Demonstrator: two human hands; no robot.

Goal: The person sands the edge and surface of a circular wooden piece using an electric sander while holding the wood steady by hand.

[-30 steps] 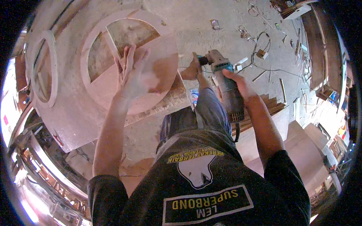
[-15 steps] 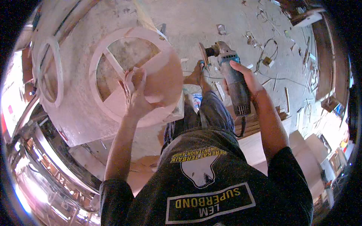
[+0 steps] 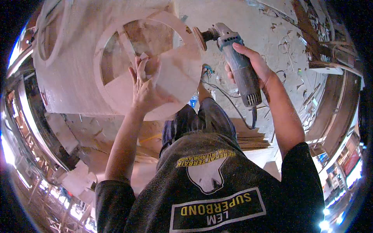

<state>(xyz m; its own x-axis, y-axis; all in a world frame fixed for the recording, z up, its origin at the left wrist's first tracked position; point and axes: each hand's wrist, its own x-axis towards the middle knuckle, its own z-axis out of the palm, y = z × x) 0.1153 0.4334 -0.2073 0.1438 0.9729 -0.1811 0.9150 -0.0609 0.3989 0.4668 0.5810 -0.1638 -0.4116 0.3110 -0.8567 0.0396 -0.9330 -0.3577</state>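
Note:
A pale round wooden panel (image 3: 176,73), with cut-out openings and a narrow crossbar, lies on the worktable (image 3: 77,93). My left hand (image 3: 147,87) is closed on it near the centre, its bent fingers by the opening's edge and crossbar; the fingertips' exact hold is partly hidden. My right hand (image 3: 252,64) is wrapped around the body of a blue and black angle grinder (image 3: 241,66). The grinder's sanding disc (image 3: 199,39) stands upright beside the panel's upper right rim; whether they touch I cannot tell.
Another round frame (image 3: 50,35) is at the table's far left. The grinder's cord (image 3: 253,118) hangs and loops toward the floor. Stacked brown boards (image 3: 252,141) lie beside my legs. Wood scraps (image 3: 287,54) litter the floor at right.
The grinder has moved up and left relative to the panel, bringing its disc close to the rim. My left hand stays on the panel. The camera view has shifted.

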